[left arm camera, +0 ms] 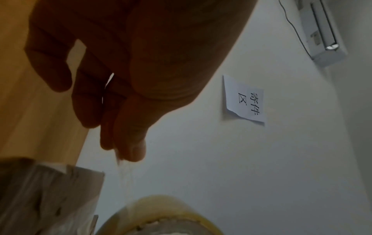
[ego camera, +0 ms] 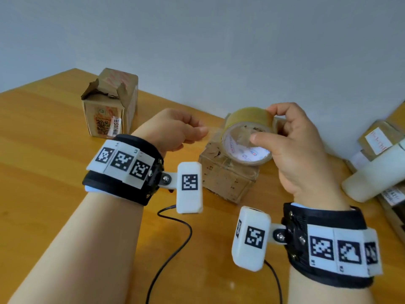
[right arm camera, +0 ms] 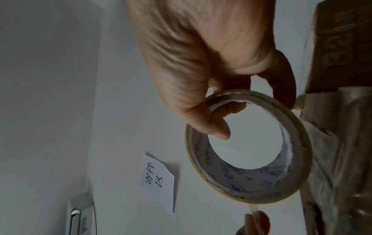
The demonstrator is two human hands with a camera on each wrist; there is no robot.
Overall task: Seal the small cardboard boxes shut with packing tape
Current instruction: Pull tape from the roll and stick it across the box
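Observation:
My right hand [ego camera: 263, 123] grips a roll of clear packing tape [ego camera: 247, 119], thumb inside its core, fingers over its outer face. The roll hangs just above a small brown cardboard box [ego camera: 228, 174] wrapped in old tape. My left hand [ego camera: 202, 131] pinches the free end of the tape, and a short clear strip [ego camera: 215, 128] stretches from it to the roll. In the left wrist view the left hand [left arm camera: 124, 152] pinches the strip above the roll [left arm camera: 161, 213] and the box [left arm camera: 40, 198]. In the right wrist view the right hand [right arm camera: 231, 117] holds the roll [right arm camera: 249, 189] beside the box [right arm camera: 338, 143].
A second small box [ego camera: 109, 102] with torn, raised flaps stands at the back left of the wooden table [ego camera: 43, 172]. Parcels [ego camera: 379, 139] and a white bottle [ego camera: 372, 176] lie at the right edge. A black cable [ego camera: 175, 244] runs across the near table.

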